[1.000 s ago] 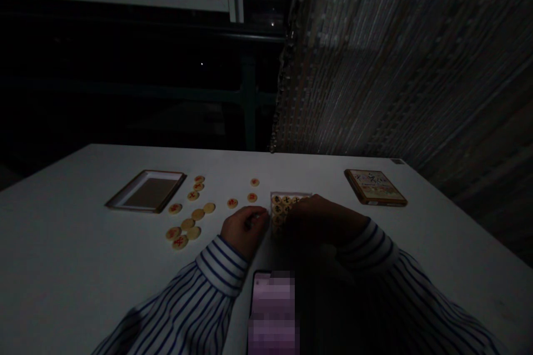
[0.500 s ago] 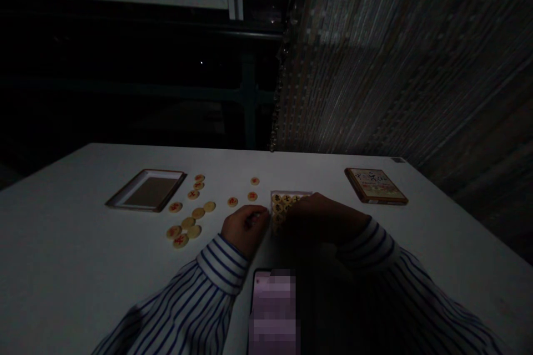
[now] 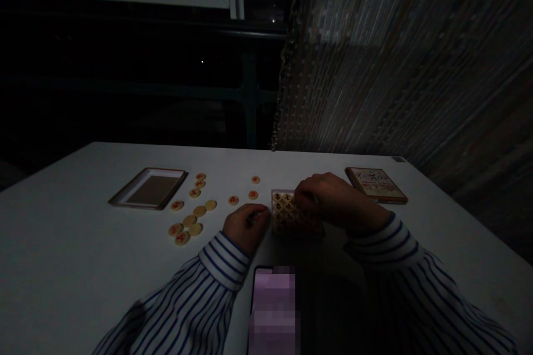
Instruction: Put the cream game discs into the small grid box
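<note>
On the white surface (image 3: pixel 125 266), the open box (image 3: pixel 283 191) of round pieces (image 3: pixel 287 207) is partly overhung by the right hand (image 3: pixel 327 197) and flanked at left by the left hand (image 3: pixel 245 227), both curled, though whether anything is gripped cannot be told.

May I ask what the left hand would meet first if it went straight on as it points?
The left hand would likely meet the tray of pieces; depth hides whether they already touch.
</note>
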`<state>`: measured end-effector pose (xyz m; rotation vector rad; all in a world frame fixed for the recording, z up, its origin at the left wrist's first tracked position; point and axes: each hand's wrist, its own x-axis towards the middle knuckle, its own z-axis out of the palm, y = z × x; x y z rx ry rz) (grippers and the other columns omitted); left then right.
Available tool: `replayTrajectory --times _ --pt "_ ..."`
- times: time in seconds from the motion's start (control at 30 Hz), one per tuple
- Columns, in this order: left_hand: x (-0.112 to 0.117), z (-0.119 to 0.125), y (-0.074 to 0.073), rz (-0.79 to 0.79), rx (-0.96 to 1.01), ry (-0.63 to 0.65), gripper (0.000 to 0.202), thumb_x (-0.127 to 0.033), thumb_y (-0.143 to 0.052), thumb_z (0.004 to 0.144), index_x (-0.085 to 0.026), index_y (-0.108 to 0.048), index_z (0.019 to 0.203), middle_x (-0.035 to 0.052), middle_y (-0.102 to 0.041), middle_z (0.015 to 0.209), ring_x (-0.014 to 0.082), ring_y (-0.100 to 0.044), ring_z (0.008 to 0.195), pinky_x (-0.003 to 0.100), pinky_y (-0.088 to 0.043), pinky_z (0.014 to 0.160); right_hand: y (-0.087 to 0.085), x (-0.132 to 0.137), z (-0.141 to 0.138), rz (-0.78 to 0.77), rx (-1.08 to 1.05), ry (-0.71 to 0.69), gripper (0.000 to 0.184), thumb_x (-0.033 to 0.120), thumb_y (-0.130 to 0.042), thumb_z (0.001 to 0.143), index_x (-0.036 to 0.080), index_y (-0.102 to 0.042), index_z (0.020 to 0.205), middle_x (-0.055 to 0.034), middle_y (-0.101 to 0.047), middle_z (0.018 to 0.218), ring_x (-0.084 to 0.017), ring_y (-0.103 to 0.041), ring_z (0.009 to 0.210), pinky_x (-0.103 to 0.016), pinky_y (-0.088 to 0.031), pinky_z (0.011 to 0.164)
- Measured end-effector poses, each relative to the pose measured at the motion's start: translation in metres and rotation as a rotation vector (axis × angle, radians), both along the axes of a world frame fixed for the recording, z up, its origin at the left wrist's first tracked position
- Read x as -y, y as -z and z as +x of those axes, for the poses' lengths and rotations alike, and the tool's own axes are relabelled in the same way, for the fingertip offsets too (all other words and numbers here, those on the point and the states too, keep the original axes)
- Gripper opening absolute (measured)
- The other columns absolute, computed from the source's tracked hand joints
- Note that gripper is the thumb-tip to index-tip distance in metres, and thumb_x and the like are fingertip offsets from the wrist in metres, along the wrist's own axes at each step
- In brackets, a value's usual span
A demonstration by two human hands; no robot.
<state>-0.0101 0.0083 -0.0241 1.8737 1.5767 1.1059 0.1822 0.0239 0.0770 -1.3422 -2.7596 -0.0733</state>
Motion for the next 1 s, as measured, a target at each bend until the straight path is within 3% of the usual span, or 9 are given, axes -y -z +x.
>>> replayTrajectory --times 0.3,0.6,0.77,1.0 --pt "-0.003 0.001 0.007 0.050 0.050 -0.046 0.021 -0.032 -0.052 0.072 -0.017 -0.065 0.078 0.0028 -0.066 0.069 0.0121 -0.058 0.060 0.024 -0.047 0.058 -0.007 0.005 -0.005 0.083 -0.088 0.015 0.026 0.023 -0.037 0.084 0.015 -0.060 0.091 -0.0063 -0.063 0.085 -0.017 -0.054 0.084 -0.029 -0.031 0.076" --pt "-0.006 0.000 0.016 0.134 0.101 -0.059 0.022 -0.033 -0.052 0.073 -0.016 -0.065 0.077 0.0034 -0.066 0.070 0.0126 -0.058 0.062 0.026 -0.048 0.062 -0.006 0.007 -0.006 0.097 -0.150 -0.006 0.025 0.024 -0.038 0.084 0.015 -0.060 0.091 -0.0063 -0.063 0.086 -0.016 -0.053 0.085 -0.029 -0.031 0.077" --pt "-0.005 0.001 0.019 0.175 0.131 -0.056 0.020 -0.031 -0.052 0.073 -0.016 -0.064 0.077 0.0035 -0.066 0.070 0.0127 -0.058 0.062 0.025 -0.048 0.061 0.002 0.005 -0.008 0.102 -0.145 -0.039 0.023 0.025 -0.040 0.084 0.018 -0.060 0.091 -0.0045 -0.064 0.084 -0.016 -0.053 0.082 -0.028 -0.031 0.074" --pt "0.000 0.001 0.011 0.188 0.058 -0.011 0.018 -0.026 -0.049 0.076 -0.016 -0.064 0.077 0.0044 -0.065 0.072 0.0133 -0.059 0.066 0.025 -0.048 0.062 0.017 -0.001 -0.012 0.098 -0.043 -0.069 0.023 0.026 -0.038 0.084 0.019 -0.060 0.088 -0.0045 -0.063 0.080 -0.016 -0.054 0.076 -0.028 -0.030 0.068"
